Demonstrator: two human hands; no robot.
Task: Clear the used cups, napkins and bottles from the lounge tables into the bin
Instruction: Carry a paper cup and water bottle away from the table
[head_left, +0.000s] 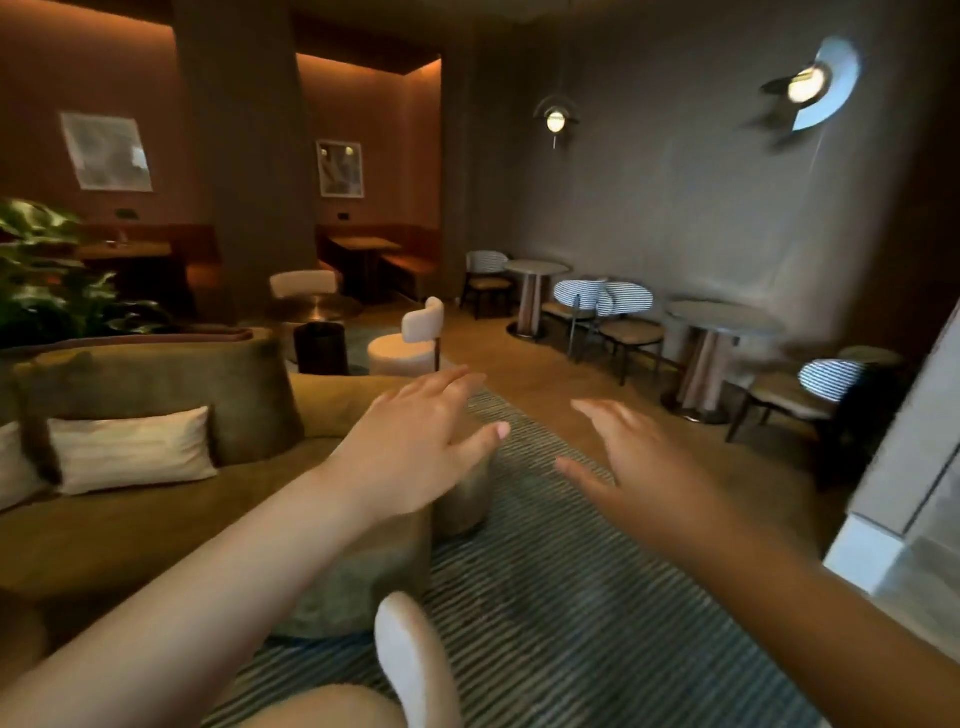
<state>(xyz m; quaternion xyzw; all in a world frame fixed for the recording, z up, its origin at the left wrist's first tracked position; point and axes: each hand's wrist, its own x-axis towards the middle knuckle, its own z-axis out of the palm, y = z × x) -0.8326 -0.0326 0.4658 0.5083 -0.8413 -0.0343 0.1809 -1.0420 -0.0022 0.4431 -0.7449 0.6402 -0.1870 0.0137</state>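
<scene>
My left hand (415, 441) is stretched out in front of me, fingers apart, palm down, holding nothing. My right hand (634, 462) is held out beside it, also open and empty. Both hover over a striped rug (571, 597) in a dim lounge. No cups, napkins or bottles show on any table in view. Two round pedestal tables (537, 267) (722, 314) stand along the right wall. A dark cylindrical thing (321, 348), possibly a bin or side table, stands past the sofa.
An olive sofa (156, 499) with a pale cushion (130, 447) fills the left. Round olive poufs (363, 577) sit below my left hand. A white chair back (410, 660) is close at the bottom. Striped chairs (602, 301) line the right wall; a plant (47, 270) stands far left.
</scene>
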